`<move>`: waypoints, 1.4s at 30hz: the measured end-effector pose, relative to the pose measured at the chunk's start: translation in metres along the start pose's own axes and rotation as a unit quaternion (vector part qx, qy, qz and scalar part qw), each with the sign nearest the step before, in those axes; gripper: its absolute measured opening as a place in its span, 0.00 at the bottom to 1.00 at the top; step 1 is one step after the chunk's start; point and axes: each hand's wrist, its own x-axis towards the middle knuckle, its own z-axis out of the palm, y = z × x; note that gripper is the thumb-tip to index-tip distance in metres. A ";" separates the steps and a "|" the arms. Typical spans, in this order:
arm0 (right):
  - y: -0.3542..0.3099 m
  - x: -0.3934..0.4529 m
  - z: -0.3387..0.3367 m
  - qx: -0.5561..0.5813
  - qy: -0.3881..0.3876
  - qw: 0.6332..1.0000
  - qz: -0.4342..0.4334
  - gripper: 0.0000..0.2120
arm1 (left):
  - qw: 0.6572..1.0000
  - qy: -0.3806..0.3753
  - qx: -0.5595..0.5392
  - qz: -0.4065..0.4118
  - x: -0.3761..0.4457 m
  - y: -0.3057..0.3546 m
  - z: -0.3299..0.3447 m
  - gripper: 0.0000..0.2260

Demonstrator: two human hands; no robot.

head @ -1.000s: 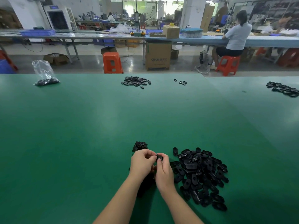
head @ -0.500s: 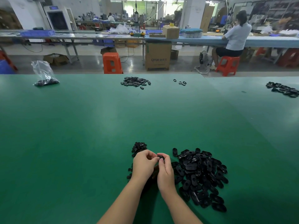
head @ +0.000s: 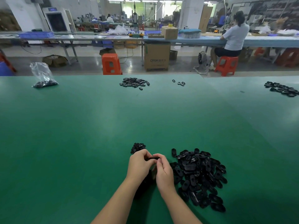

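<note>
Black part (head: 153, 158) edged left — left hand (head: 139, 164) and right hand (head: 163, 171) pinch it.

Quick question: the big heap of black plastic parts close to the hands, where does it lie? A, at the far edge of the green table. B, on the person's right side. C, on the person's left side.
B: the big heap lies just beside the right hand, on its outer side, while that hand and the left hand pinch a small black part between them.
</note>
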 end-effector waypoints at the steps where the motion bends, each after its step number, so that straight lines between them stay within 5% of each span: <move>1: 0.000 0.000 -0.001 -0.001 -0.006 1.000 0.003 0.14 | 1.000 -0.009 0.011 0.010 0.001 -0.002 -0.002 0.07; 15: 0.003 0.001 -0.005 -0.060 -0.050 0.997 -0.018 0.12 | 0.995 -0.077 0.047 0.037 0.004 -0.011 -0.018 0.05; 42: 0.010 0.005 -0.004 -0.074 -0.024 0.997 -0.030 0.09 | 0.997 -0.025 0.074 0.016 -0.002 -0.012 -0.005 0.04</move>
